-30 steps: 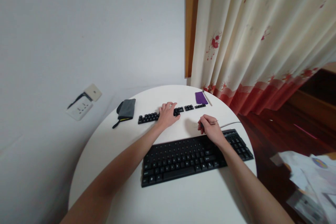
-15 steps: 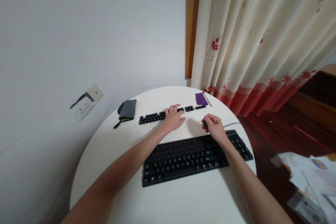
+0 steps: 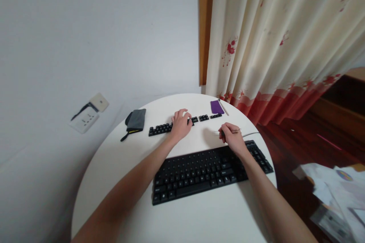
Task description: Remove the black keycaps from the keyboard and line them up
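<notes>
My left hand (image 3: 181,124) rests over a long row of loose black keycaps (image 3: 160,129), fingers bent and apart. It covers the middle of the row, and whether a fingertip touches a cap is hard to see. My right hand (image 3: 230,134) is closed around a wire keycap puller (image 3: 223,133), whose thin wire ends stick out on both sides of the fist. Below both hands lies a black keyboard (image 3: 196,186). Its upper left rows show bare key stems, while the lower rows and the number pad carry caps. My right forearm crosses over the keyboard's right part.
On the round white table (image 3: 114,182) are a grey pouch (image 3: 136,120) at the left, a purple cloth (image 3: 217,107) and a thin brush-like stick (image 3: 224,107) at the back. A cable (image 3: 251,134) runs off the right edge. A wall and a curtain (image 3: 239,45) stand behind.
My left hand has shifted left along the keycap row, and its fingers are more bent. My right hand has hardly moved. The view has turned slightly.
</notes>
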Demonstrator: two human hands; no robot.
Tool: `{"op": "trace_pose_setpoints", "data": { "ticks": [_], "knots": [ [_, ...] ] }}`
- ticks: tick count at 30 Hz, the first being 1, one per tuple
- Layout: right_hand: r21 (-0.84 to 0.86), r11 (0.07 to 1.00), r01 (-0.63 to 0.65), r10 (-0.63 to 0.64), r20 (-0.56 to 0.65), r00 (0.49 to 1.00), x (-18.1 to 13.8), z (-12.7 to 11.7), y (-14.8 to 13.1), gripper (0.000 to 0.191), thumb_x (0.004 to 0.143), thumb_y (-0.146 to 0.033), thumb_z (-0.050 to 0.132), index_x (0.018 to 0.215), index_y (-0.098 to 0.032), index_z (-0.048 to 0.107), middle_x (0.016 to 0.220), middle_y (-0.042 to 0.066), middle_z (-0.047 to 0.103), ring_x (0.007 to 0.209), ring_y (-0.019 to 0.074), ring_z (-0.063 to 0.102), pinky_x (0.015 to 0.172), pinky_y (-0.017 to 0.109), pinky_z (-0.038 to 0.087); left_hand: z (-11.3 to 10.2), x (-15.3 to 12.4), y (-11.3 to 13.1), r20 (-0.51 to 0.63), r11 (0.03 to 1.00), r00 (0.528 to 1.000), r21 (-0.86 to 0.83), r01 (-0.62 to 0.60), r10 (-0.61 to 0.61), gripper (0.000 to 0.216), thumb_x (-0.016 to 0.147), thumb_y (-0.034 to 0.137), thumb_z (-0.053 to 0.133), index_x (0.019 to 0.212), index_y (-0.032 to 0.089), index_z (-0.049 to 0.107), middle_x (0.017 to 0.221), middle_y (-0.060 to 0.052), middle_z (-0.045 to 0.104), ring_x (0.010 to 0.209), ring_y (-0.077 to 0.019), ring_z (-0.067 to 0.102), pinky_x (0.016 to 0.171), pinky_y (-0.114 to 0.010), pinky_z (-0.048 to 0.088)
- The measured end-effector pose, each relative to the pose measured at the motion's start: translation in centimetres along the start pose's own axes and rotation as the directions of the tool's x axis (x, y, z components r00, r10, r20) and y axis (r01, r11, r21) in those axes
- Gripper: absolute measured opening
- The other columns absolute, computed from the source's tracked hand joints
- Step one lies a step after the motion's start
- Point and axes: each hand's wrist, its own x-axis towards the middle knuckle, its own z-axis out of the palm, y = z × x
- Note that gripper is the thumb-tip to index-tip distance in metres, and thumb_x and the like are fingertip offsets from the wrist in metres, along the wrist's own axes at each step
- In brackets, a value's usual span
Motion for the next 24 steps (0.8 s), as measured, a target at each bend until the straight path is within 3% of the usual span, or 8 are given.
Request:
{"op": "trace_pose_setpoints", "data": {
  "ticks": [3,5,9,14,19,24],
  "knots": [
    [-0.001,1.000,-0.005,0.005,-0.031,0.999,0.2,-0.3,0.0,0.034,0.085,-0.043,0.053,0.063,-0.017,0.059,0.047,-0.002,0.055,0.037,0.0084,0.041,0.037,0.020,0.030,-1.6,0.8,-1.0,-0.113,0.985,0.981,-0.079,0.152,-0.161,0.021,0.085,0.012,0.050,0.101,0.022,0.061,0.123,-0.010,0.053,0.116,-0.0299,0.045,0.094,-0.046,0.039],
    [0.000,1.000,-0.021,0.021,-0.059,0.998,0.3,-0.6,-0.1,0.038,0.086,-0.045,0.052,0.062,-0.017,0.059,0.045,-0.002,0.054,0.036,0.0081,0.039,0.037,0.021,0.028,-2.5,0.9,-1.4,-0.118,0.976,0.976,-0.141,0.168,-0.185,0.026,0.083,0.007,0.047,0.100,0.021,0.060,0.112,-0.010,0.059,0.109,-0.0281,0.051,0.093,-0.044,0.041],
    [-0.035,0.999,-0.030,0.026,-0.093,0.995,0.2,-1.5,-0.7,0.040,0.086,-0.045,0.052,0.061,-0.016,0.061,0.044,-0.001,0.052,0.039,0.0090,0.042,0.041,0.021,0.030,-3.2,-1.1,-0.3,-0.007,0.934,0.997,-0.353,0.064,-0.071,0.029,0.084,0.003,0.039,0.096,0.019,0.061,0.095,-0.005,0.066,0.094,-0.0204,0.060,0.088,-0.035,0.046],
    [-0.226,0.973,-0.035,0.048,0.053,0.997,-1.4,-2.6,-1.3,0.040,0.088,-0.042,0.051,0.060,-0.017,0.062,0.044,-0.002,0.051,0.040,0.0101,0.044,0.044,0.023,0.031,-2.7,-5.4,3.1,0.238,0.868,0.965,-0.496,0.027,0.106,0.024,0.089,0.014,0.044,0.096,0.020,0.066,0.078,0.000,0.068,0.071,-0.0157,0.061,0.070,-0.027,0.045],
    [-0.318,0.944,-0.088,0.126,0.103,0.987,-4.0,-4.0,-0.2,0.040,0.090,-0.042,0.049,0.061,-0.017,0.061,0.043,-0.003,0.049,0.040,0.0100,0.044,0.045,0.024,0.031,-2.4,-6.9,4.9,0.313,0.849,0.925,-0.527,-0.020,0.216,0.025,0.090,0.017,0.045,0.095,0.019,0.069,0.089,-0.003,0.072,0.079,-0.0170,0.063,0.073,-0.027,0.046],
    [-0.270,0.943,-0.195,0.227,0.093,0.969,-5.2,-5.1,1.2,0.041,0.086,-0.047,0.051,0.061,-0.017,0.060,0.041,-0.003,0.049,0.036,0.0085,0.039,0.040,0.023,0.026,-2.0,-6.9,4.8,0.326,0.838,0.912,-0.544,-0.036,0.251,0.025,0.090,0.017,0.045,0.094,0.019,0.069,0.094,-0.003,0.072,0.084,-0.0174,0.064,0.077,-0.027,0.047]
  ]
}}
